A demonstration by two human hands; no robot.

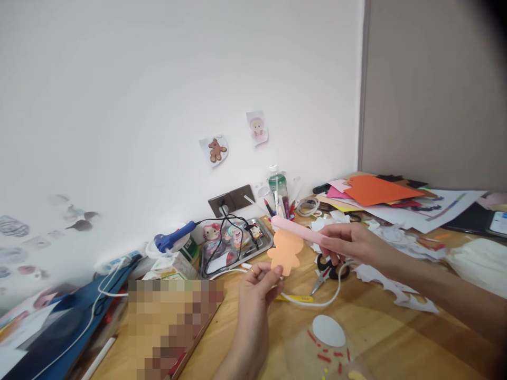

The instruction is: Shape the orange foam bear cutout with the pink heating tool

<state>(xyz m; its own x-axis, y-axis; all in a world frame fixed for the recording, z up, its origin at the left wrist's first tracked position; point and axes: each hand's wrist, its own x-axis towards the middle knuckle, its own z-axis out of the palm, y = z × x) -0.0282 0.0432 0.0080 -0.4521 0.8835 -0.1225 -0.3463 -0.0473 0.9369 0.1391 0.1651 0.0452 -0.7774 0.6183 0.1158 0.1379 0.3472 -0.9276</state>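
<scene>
Orange cutout (285, 250) upright, left fingers (271, 279); pink strip (296, 228) tilted up-left, right fingers (336, 244).

Both forearms reach in, left hand (261, 285) and right hand (343, 243) raised, apparently pinching.

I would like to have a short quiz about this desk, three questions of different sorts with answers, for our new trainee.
1. True or false: the left hand holds the peach cutout near its bottom end.
2. What does the right hand hold? (a) a bottle (b) a long pink item (c) a phone
3. Fill in: the scissors on the table have ____ handles.

Key: 1 true; 2 b; 3 black.
</scene>
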